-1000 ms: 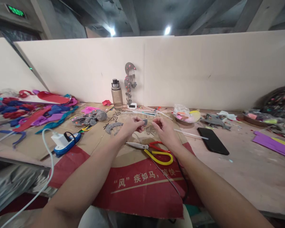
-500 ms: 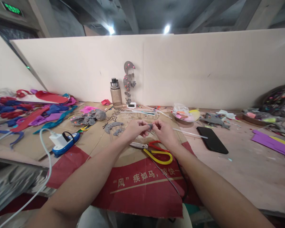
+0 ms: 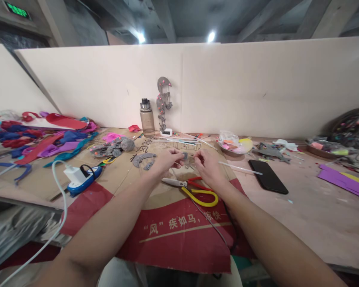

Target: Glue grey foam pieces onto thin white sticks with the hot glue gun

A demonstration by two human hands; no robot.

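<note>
Over the cardboard sheet (image 3: 179,243), my left hand (image 3: 169,160) pinches a small grey felt piece (image 3: 185,156) at its fingertips. My right hand (image 3: 204,163) is a little to the right, its fingers pressed together; whatever it holds is too small to make out. The two hands are apart. Just below them lie scissors (image 3: 202,197) with yellow handles, next to a tool with red handles (image 3: 197,182). A grey felt crescent (image 3: 143,160) rests to the left of my left hand.
A bottle (image 3: 147,119) and a hanging grey felt ornament (image 3: 164,99) stand by the white partition. Grey yarn (image 3: 127,144) and a blue power strip (image 3: 85,181) are on the left. A black phone (image 3: 267,175) and a plate of scraps (image 3: 235,146) are on the right.
My hands have moved apart, my right hand shifting slightly right and my left hand slightly left. The grey piece is now at my left fingertips only.
</note>
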